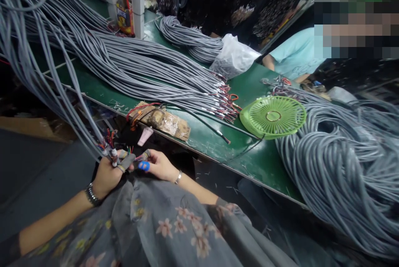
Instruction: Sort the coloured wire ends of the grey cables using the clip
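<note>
Low in front of my lap, my left hand (109, 175) is closed around the ends of several grey cables (82, 123). Bare coloured wires (109, 138) stick up from those ends, and grey wrapping covers some of my fingers. Just to the right, my right hand (160, 166) pinches close to the thin coloured wires (131, 149) at one cable end. A blue band sits on one of its fingers, and grey wrapping covers another fingertip. The cables run from my left hand up to the pile at the upper left.
Many grey cables (140, 63) lie across the green table (215, 142). A green fan (273, 116) stands by large cable coils (336, 159) at the right. A taped cardboard piece (168, 122) rests on the near edge. Behind are a plastic bag (235, 57) and another person's sleeve (294, 53).
</note>
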